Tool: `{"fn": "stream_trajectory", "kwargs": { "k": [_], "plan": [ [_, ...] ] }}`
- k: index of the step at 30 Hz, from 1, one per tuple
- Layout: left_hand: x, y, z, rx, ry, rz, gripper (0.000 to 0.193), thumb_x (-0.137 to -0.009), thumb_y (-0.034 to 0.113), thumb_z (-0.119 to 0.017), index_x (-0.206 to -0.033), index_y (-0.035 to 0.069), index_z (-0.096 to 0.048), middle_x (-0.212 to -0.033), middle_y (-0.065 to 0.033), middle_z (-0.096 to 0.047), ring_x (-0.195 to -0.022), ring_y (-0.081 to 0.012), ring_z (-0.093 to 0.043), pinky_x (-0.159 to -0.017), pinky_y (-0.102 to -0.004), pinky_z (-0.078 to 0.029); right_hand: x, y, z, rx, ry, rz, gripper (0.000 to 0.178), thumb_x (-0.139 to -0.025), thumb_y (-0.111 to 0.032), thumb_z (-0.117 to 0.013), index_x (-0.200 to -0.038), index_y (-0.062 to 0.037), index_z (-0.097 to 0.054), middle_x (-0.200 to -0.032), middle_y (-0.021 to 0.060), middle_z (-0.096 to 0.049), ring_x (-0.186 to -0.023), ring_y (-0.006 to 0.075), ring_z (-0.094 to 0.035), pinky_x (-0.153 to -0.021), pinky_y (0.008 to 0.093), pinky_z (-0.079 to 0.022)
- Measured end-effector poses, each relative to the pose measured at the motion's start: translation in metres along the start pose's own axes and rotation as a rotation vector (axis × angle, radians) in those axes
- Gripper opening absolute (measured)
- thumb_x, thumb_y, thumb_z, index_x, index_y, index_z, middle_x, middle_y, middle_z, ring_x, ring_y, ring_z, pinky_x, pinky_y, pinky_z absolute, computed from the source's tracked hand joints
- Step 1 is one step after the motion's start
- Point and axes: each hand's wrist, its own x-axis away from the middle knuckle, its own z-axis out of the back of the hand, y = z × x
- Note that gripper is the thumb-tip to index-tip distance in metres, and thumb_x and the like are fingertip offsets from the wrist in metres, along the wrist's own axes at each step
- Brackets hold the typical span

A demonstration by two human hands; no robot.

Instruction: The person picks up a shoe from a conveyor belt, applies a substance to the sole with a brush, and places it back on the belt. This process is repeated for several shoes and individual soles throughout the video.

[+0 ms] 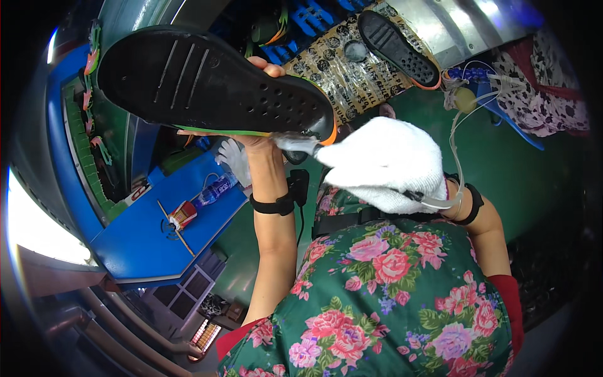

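Note:
A large black shoe sole (207,81) with an orange and green edge is tilted up at the upper left, its grooved and dimpled bottom showing. Around its middle my bare left hand (259,142) is closed, fingertips over the upper edge and palm beneath. My right hand (386,164), in a white knitted glove, grips a brush (298,144) whose pale bristles touch or lie close to the sole's lower rim near its right end. The glove hides the brush's handle and my fingers. A clear thin tube (457,151) runs up from the glove.
A second black sole (402,50) and a small round dish (356,51) rest on a taped cardboard surface (320,69). On the left, a blue table (141,245) bears a bottle (217,188), a red packet (183,215) and white gloves (233,158). Beyond runs a green conveyor belt (78,135).

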Motion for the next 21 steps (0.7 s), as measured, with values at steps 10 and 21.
{"fn": "stream_trajectory", "kwargs": {
  "k": [10, 21],
  "plan": [
    [-0.001, -0.013, 0.007, 0.078, 0.156, 0.009, 0.124, -0.061, 0.096, -0.063, -0.142, 0.002, -0.053, -0.127, -0.0224, -0.058, -0.117, -0.0369, -0.060, -0.095, -0.0521, -0.058, 0.001, 0.008, 0.015, -0.162, 0.090, -0.219, 0.021, -0.077, -0.003, -0.081, -0.097, -0.0067, -0.080, -0.104, 0.0115, -0.078, -0.089, 0.0253, -0.073, -0.077, 0.0360, -0.058],
    [-0.020, -0.007, 0.013, -0.149, -0.061, 0.274, 0.109, -0.075, 0.081, -0.071, -0.133, -0.008, -0.052, -0.123, -0.0212, -0.058, -0.118, -0.0315, -0.056, -0.094, -0.0490, -0.060, 0.012, 0.015, 0.017, -0.327, 0.028, -0.253, 0.019, -0.076, -0.002, -0.082, -0.094, -0.0059, -0.080, -0.100, 0.0110, -0.079, -0.079, 0.0229, -0.073, -0.071, 0.0341, -0.057]
  ]
}}
